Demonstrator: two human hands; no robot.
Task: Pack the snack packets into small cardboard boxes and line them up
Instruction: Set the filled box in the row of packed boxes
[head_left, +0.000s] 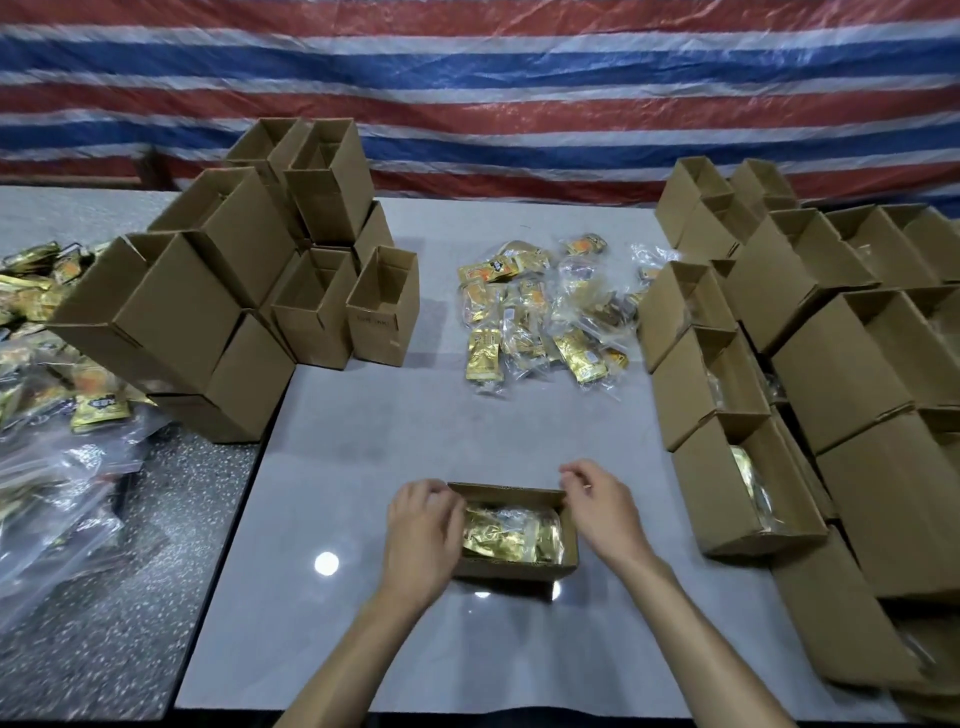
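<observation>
1. Empty cardboard boxes (208, 312) are standing stacked at the left edge of the table (467, 426).
2. The left hand (423, 535) is curling its fingers round the left end of the small cardboard box (519, 569), near the table's front.
3. Gold snack packets (504, 530) are lying inside that open box.
4. The right hand (597, 509) is hovering at the box's right rim, fingers bent; I cannot tell whether it is pinching anything.
5. Filled boxes (737, 519) are lining the right side.
</observation>
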